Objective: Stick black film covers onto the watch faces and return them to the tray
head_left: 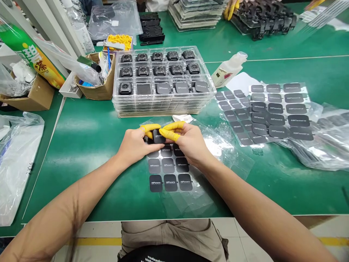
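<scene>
My left hand (pixel 137 143) and my right hand (pixel 189 141), both with yellow finger cots, meet over the table. Between their fingertips is a smartwatch (pixel 159 136) with a black "HiFuture" film on its face. The left fingers grip its left side and lower edge, while the right thumb and fingers press at its right side. Just below the hands lies a sheet of black "HiFuture" films (pixel 168 165), its upper part covered by the hands. Beyond them stands a stack of clear trays (pixel 163 105); the top one holds several smartwatches (pixel 159 70), some with films on.
More film sheets (pixel 275 109) lie on the right beside plastic bags (pixel 321 145). A white squeeze bottle (pixel 229 69) stands right of the trays. Cardboard boxes (pixel 96 87) and a green bottle (pixel 29 51) are on the left. A co-worker's gloved hand (pixel 231 9) shows at the back.
</scene>
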A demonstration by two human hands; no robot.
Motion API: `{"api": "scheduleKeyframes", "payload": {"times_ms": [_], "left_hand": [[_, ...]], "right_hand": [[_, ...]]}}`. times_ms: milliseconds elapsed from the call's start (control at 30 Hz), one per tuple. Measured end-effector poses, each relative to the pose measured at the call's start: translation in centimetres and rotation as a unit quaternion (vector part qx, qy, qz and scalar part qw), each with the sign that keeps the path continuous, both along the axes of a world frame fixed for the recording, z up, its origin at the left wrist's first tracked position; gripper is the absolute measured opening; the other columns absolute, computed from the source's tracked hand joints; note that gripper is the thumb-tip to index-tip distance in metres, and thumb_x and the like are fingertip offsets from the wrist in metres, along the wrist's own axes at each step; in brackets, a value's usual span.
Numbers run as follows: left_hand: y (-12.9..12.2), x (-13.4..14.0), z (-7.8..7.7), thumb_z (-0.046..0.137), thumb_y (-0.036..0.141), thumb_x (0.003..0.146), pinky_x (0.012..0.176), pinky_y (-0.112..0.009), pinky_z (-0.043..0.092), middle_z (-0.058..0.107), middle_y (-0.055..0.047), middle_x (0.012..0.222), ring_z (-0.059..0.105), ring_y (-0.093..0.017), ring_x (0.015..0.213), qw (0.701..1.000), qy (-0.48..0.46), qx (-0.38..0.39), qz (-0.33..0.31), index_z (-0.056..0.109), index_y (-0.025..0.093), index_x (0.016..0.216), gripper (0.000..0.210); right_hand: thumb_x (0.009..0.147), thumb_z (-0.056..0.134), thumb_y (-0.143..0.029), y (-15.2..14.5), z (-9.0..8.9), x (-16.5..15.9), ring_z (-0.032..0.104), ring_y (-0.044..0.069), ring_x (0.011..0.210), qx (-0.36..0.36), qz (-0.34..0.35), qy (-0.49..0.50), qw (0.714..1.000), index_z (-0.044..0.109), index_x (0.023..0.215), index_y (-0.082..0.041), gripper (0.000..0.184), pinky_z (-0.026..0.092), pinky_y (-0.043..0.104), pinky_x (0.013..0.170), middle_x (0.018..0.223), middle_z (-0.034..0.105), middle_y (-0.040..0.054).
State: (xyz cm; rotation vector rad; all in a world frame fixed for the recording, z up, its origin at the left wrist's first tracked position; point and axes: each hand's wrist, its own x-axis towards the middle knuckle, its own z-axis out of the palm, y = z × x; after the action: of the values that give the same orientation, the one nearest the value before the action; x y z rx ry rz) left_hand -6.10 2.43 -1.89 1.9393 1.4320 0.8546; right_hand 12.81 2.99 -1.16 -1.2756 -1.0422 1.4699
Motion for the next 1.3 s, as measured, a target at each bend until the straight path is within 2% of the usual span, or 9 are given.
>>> {"api": "scheduleKeyframes", "payload": {"times_ms": [233,467,600,767,867,967,1033,1133,1300], "left_hand": [[0.2,0.0,0.0,0.09,0.037,0.07,0.068,-0.028,0.055,0.078,0.004,0.073,0.069,-0.016,0.065,1.0,-0.02,0.006,-0.001,0.082,0.023,0.114,0.048],[0.3,0.0,0.3,0.092,0.045,0.069,0.071,-0.03,0.057,0.083,-0.002,0.09,0.074,-0.019,0.074,0.997,-0.078,-0.024,-0.015,0.081,0.02,0.115,0.053],[0.3,-0.1,0.2,0.092,0.038,0.068,0.077,-0.03,0.059,0.084,-0.001,0.093,0.076,-0.019,0.078,0.998,-0.054,-0.016,-0.033,0.081,0.022,0.117,0.052],[0.4,-0.1,0.0,0.09,0.036,0.076,0.081,-0.031,0.061,0.085,0.0,0.091,0.079,-0.02,0.083,0.994,-0.08,-0.069,-0.007,0.077,0.023,0.125,0.052],[0.4,-0.1,0.0,0.084,0.028,0.083,0.089,-0.032,0.061,0.085,0.001,0.096,0.08,-0.02,0.089,0.993,-0.086,-0.078,-0.017,0.076,0.024,0.125,0.043],[0.3,-0.2,0.0,0.081,0.02,0.085,0.097,-0.033,0.061,0.085,-0.001,0.104,0.08,-0.02,0.097,0.991,-0.103,-0.077,-0.031,0.074,0.023,0.128,0.043],[0.3,-0.2,-0.1,0.078,0.015,0.086,0.099,-0.033,0.061,0.085,-0.001,0.107,0.08,-0.021,0.101,0.99,-0.116,-0.077,-0.037,0.074,0.021,0.128,0.043],[0.5,-0.3,-0.3,0.076,0.014,0.087,0.1,-0.033,0.06,0.085,-0.002,0.107,0.08,-0.022,0.102,0.988,-0.126,-0.073,-0.045,0.075,0.019,0.126,0.04],[0.6,-0.3,-0.4,0.077,0.022,0.083,0.084,-0.033,0.061,0.085,-0.003,0.1,0.077,-0.021,0.083,0.994,-0.086,-0.052,-0.032,0.079,0.018,0.12,0.037]], "right_hand": [[0.058,0.099,-0.054,0.1,-0.3,0.5,0.069,0.015,0.071,0.049,0.024,-0.064,0.996,0.067,0.112,-0.025,0.07,0.061,0.033,0.067,0.103,0.071,0.0014],[0.079,0.079,-0.07,0.7,-0.4,-0.5,0.066,0.016,0.065,0.05,0.063,-0.066,0.995,0.069,0.095,-0.023,0.05,0.057,0.032,0.059,0.08,0.071,0.0015],[0.065,0.094,-0.06,0.1,-0.4,-0.5,0.062,0.013,0.063,0.078,0.09,-0.066,0.991,0.069,0.108,-0.024,0.062,0.054,0.028,0.054,0.085,0.072,0.0003],[0.071,0.089,-0.064,1.5,1.6,0.1,0.064,0.015,0.067,0.15,-0.051,-0.052,0.986,0.07,0.094,-0.023,0.051,0.051,0.025,0.046,0.088,0.072,0.0027],[0.082,0.081,-0.064,5.7,4.1,-0.5,0.067,0.017,0.078,0.251,-0.092,-0.087,0.96,0.071,0.096,-0.024,0.044,0.059,0.031,0.059,0.093,0.072,0.0037],[0.093,0.069,-0.063,10.9,6.1,-2.6,0.067,0.02,0.084,0.311,-0.027,-0.213,0.926,0.073,0.096,-0.02,0.043,0.06,0.04,0.075,0.091,0.07,0.0062],[0.096,0.068,-0.059,13.3,6.6,-4.1,0.066,0.024,0.094,0.351,0.023,-0.349,0.869,0.076,0.089,-0.018,0.042,0.057,0.049,0.09,0.09,0.068,0.0084],[0.097,0.068,-0.047,14.4,6.7,-5.7,0.06,0.033,0.113,0.408,0.022,-0.486,0.773,0.079,0.091,-0.018,0.031,0.049,0.057,0.103,0.103,0.065,0.0123],[0.095,0.074,-0.043,12.6,7.3,-8.2,0.064,0.032,0.1,0.359,0.079,-0.594,0.716,0.079,0.106,-0.018,0.028,0.053,0.05,0.091,0.109,0.063,0.014]]}}
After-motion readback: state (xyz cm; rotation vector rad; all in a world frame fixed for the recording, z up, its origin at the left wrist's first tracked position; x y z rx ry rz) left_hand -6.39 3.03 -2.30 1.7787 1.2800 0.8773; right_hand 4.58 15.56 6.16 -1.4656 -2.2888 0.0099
